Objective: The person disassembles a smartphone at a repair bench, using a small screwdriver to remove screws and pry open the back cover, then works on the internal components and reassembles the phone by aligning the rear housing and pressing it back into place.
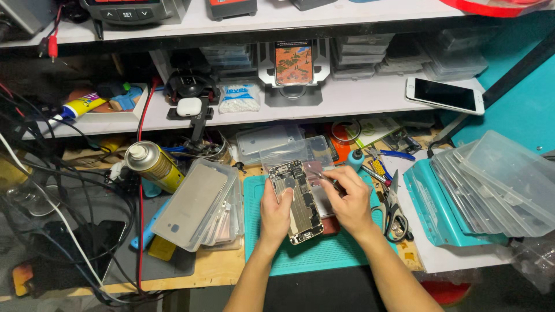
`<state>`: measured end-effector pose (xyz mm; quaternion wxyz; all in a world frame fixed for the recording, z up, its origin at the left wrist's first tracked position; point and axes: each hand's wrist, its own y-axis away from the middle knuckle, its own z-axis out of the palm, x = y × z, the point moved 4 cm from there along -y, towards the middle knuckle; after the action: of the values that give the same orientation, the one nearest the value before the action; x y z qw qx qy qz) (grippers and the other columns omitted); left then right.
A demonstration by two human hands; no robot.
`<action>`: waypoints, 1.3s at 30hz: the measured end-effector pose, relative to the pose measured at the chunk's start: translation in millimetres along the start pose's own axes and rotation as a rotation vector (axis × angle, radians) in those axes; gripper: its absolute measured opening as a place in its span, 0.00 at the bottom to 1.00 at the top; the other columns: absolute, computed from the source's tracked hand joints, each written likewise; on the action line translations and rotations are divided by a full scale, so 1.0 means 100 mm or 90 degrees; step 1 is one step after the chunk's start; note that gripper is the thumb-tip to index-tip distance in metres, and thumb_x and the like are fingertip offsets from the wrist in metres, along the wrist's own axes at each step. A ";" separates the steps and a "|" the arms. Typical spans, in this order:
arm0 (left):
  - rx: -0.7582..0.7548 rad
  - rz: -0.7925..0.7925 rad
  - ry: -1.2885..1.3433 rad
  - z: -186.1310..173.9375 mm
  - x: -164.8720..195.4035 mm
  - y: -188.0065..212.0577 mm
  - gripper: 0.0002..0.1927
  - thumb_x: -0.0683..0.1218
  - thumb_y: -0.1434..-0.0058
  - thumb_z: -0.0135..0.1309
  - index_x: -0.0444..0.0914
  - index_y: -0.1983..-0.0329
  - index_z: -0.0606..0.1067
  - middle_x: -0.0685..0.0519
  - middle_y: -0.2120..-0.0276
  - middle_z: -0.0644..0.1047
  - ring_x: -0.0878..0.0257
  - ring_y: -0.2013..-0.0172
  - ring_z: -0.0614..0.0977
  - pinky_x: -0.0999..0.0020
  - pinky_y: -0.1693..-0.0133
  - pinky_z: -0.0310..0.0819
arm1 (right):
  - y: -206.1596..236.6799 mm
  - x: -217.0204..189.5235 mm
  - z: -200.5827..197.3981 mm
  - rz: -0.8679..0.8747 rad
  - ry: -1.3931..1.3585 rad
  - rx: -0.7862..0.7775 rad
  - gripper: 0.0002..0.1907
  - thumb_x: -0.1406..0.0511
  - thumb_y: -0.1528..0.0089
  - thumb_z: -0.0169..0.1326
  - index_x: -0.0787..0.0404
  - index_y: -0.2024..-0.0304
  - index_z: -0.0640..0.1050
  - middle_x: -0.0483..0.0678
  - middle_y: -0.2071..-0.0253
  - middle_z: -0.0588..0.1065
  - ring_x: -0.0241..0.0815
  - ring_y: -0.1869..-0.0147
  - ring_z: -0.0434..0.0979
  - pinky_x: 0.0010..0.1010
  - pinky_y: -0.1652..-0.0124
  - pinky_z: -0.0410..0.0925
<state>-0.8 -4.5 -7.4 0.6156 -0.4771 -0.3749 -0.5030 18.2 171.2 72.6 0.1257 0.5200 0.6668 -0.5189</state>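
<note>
My left hand (274, 211) holds an opened phone body (296, 202) by its left edge, tilted above a teal work mat (315, 254). The phone's inner boards and parts face up. My right hand (348, 199) grips thin metal tweezers (327, 180) whose tips rest at the phone's upper right edge.
Clear plastic boxes (203, 203) with phone back covers lie left of the mat, next to a yellow spray can (151, 164). More clear boxes (491, 188) are stacked at right. Scissors (394, 215) and pliers (395, 154) lie right of the mat. A white phone (445, 96) rests on the shelf. Cables (69, 196) crowd the left.
</note>
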 end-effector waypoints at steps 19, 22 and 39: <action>-0.004 0.041 -0.108 0.10 0.16 0.05 0.13 0.41 0.32 0.49 0.31 0.48 0.66 0.48 0.64 0.83 0.67 0.66 0.81 0.68 0.64 0.77 | -0.04 -0.01 0.04 -0.019 -0.015 0.030 0.05 0.72 0.38 0.58 0.69 0.61 0.81 0.52 0.66 0.79 0.43 0.66 0.81 0.28 0.64 0.71; 0.010 0.033 -0.184 0.10 0.15 0.06 0.11 0.42 0.31 0.51 0.31 0.52 0.66 0.45 0.72 0.81 0.65 0.72 0.78 0.65 0.69 0.74 | -0.04 -0.03 0.05 -0.018 -0.031 0.024 0.04 0.72 0.38 0.58 0.69 0.61 0.81 0.51 0.67 0.79 0.42 0.66 0.80 0.28 0.65 0.70; -0.006 0.054 -0.163 0.12 0.19 0.06 0.12 0.42 0.32 0.49 0.31 0.50 0.65 0.48 0.71 0.81 0.67 0.72 0.78 0.67 0.69 0.73 | 0.02 0.31 0.10 0.073 -0.132 0.017 0.06 0.70 0.36 0.59 0.69 0.61 0.83 0.46 0.70 0.78 0.32 0.70 0.73 0.25 0.70 0.65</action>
<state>9.2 2.3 12.6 0.5814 -0.5557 -0.4272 -0.4132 2.7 180.2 45.0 0.2166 0.5027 0.6123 -0.5705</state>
